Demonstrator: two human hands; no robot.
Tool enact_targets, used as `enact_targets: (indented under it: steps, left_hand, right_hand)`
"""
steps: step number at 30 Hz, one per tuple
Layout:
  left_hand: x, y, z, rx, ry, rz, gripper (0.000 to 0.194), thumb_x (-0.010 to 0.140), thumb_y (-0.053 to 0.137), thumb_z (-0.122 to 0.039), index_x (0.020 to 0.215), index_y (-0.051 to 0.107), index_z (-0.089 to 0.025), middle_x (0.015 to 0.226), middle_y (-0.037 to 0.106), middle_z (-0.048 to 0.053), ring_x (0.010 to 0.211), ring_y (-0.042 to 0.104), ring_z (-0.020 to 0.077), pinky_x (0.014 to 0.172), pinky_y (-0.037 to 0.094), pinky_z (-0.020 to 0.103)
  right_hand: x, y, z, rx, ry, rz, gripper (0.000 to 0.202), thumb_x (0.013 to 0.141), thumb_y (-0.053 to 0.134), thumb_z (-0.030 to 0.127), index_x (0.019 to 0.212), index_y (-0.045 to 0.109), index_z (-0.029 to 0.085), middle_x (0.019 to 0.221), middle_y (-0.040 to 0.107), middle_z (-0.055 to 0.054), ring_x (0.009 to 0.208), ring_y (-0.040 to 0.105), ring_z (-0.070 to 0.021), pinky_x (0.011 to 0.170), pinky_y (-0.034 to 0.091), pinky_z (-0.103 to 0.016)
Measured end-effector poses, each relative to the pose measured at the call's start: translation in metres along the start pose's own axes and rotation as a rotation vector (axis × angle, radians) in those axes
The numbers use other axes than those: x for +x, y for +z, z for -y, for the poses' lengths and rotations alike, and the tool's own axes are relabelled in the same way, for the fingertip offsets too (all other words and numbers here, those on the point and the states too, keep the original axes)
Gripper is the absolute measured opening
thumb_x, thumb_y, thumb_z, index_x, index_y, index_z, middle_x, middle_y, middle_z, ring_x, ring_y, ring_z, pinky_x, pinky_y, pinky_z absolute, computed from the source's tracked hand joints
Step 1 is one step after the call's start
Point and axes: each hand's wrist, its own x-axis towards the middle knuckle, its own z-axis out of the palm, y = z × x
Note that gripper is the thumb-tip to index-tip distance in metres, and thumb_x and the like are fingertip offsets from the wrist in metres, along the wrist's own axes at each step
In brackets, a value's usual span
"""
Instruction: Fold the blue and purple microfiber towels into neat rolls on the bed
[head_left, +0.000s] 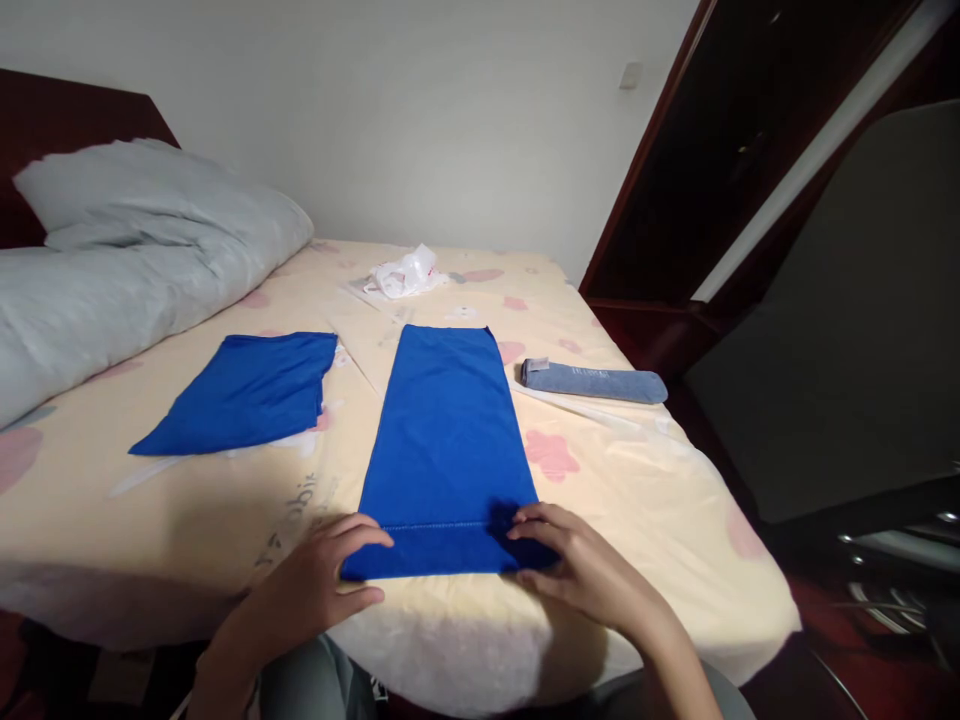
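Observation:
A long blue cloth [450,430] lies flat in front of me, running away from the bed's near edge. Its near end is folded over into a narrow strip with a stitched hem showing. At the left near corner is my left hand [322,575], thumb and fingers apart around the fold's edge. My right hand [570,560] is at the opposite near corner, fingers curved over the strip and thumb apart below it; whether the fingertips press on the cloth is hard to tell. Neither hand grips anything.
Another blue cloth [247,392] lies loosely folded on the left. A rolled grey-blue towel [594,381] rests at the right, near the bed's edge. Farther back sit a crumpled white plastic bag [409,273] and a grey quilt [150,230]. The patterned bedsheet [675,520] covers the bed.

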Motion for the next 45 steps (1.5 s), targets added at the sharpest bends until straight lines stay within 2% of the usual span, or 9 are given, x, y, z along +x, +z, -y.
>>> enact_targets:
  steps: [3, 6, 13, 17, 20, 23, 27, 39, 45]
  left_hand:
    - [0.007, 0.007, 0.001, -0.029, -0.033, 0.112, 0.049, 0.070, 0.074, -0.022, 0.118, 0.067, -0.028, 0.126, 0.065, 0.005, 0.117, 0.061, 0.0269, 0.101, 0.049, 0.037]
    - [0.010, 0.013, 0.015, -0.046, -0.055, 0.100, 0.050, 0.067, 0.070, -0.015, 0.115, 0.069, -0.027, 0.123, 0.067, 0.006, 0.116, 0.061, 0.0267, 0.102, 0.049, 0.037]
    - [0.013, 0.016, 0.042, -0.149, 0.023, 0.015, 0.039, 0.069, 0.060, -0.013, 0.103, 0.073, -0.025, 0.111, 0.070, 0.005, 0.107, 0.065, 0.0228, 0.095, 0.051, 0.032]
    - [0.018, 0.019, 0.052, -0.207, -0.083, -0.075, 0.017, 0.079, 0.059, -0.025, 0.090, 0.071, -0.022, 0.097, 0.072, 0.005, 0.090, 0.067, 0.0201, 0.082, 0.052, 0.028]
    - [0.022, 0.025, 0.057, -0.182, -0.261, -0.154, 0.023, 0.087, 0.056, -0.042, 0.086, 0.065, -0.021, 0.070, 0.063, -0.001, 0.066, 0.059, 0.0161, 0.063, 0.046, 0.025]
    - [0.026, 0.033, 0.058, -0.174, -0.301, -0.236, 0.031, 0.089, 0.053, -0.048, 0.075, 0.057, -0.021, 0.058, 0.046, -0.006, 0.058, 0.049, 0.0132, 0.056, 0.038, 0.023]
    - [0.030, 0.039, 0.055, -0.214, -0.277, -0.310, 0.037, 0.090, 0.051, -0.049, 0.067, 0.045, -0.021, 0.058, 0.035, -0.007, 0.056, 0.040, 0.0112, 0.054, 0.033, 0.021]
    - [0.038, 0.046, 0.045, -0.172, -0.312, -0.385, 0.034, 0.091, 0.052, -0.051, 0.078, 0.053, -0.021, 0.060, 0.040, -0.006, 0.057, 0.043, 0.0122, 0.056, 0.034, 0.022]
    - [0.033, 0.040, 0.042, -0.099, -0.318, -0.475, 0.037, 0.090, 0.051, -0.052, 0.070, 0.048, -0.021, 0.057, 0.033, -0.007, 0.053, 0.038, 0.0110, 0.055, 0.032, 0.022]
  right_hand:
    - [0.002, 0.010, -0.008, 0.038, 0.089, 0.128, 0.054, 0.078, 0.071, 0.022, 0.131, 0.065, 0.025, 0.144, 0.056, -0.006, 0.128, 0.056, -0.0294, 0.110, 0.044, -0.040]
    - [0.002, 0.015, -0.021, 0.045, 0.175, 0.108, 0.060, 0.075, 0.067, 0.016, 0.134, 0.063, 0.027, 0.145, 0.055, -0.003, 0.130, 0.055, -0.0303, 0.111, 0.044, -0.042]
    - [0.003, 0.002, -0.026, 0.174, 0.116, 0.001, 0.030, 0.087, 0.058, 0.028, 0.110, 0.077, 0.028, 0.122, 0.072, -0.003, 0.112, 0.067, -0.0289, 0.097, 0.052, -0.040]
    - [0.007, 0.004, -0.031, 0.292, 0.158, -0.091, 0.030, 0.095, 0.050, 0.037, 0.111, 0.073, 0.025, 0.100, 0.077, -0.004, 0.087, 0.070, -0.0247, 0.081, 0.053, -0.035]
    - [0.015, 0.016, -0.036, 0.299, 0.228, -0.239, 0.032, 0.098, 0.045, 0.044, 0.106, 0.068, 0.023, 0.092, 0.075, -0.004, 0.083, 0.068, -0.0232, 0.080, 0.051, -0.034]
    - [0.023, 0.029, -0.040, 0.288, 0.297, -0.350, 0.032, 0.095, 0.049, 0.048, 0.106, 0.065, 0.023, 0.088, 0.073, -0.004, 0.078, 0.067, -0.0229, 0.074, 0.049, -0.033]
    - [0.027, 0.033, -0.043, 0.308, 0.273, -0.344, 0.043, 0.087, 0.062, 0.047, 0.123, 0.059, 0.025, 0.078, 0.069, -0.001, 0.067, 0.063, -0.0208, 0.063, 0.047, -0.029]
    - [0.031, 0.036, -0.050, 0.525, 0.280, -0.440, 0.044, 0.087, 0.061, 0.054, 0.113, 0.063, 0.019, 0.071, 0.056, 0.001, 0.066, 0.056, -0.0184, 0.061, 0.044, -0.029]
    - [0.023, 0.027, -0.049, 0.587, 0.263, -0.379, 0.044, 0.084, 0.065, 0.052, 0.114, 0.059, 0.021, 0.068, 0.053, 0.004, 0.060, 0.053, -0.0156, 0.056, 0.043, -0.027]
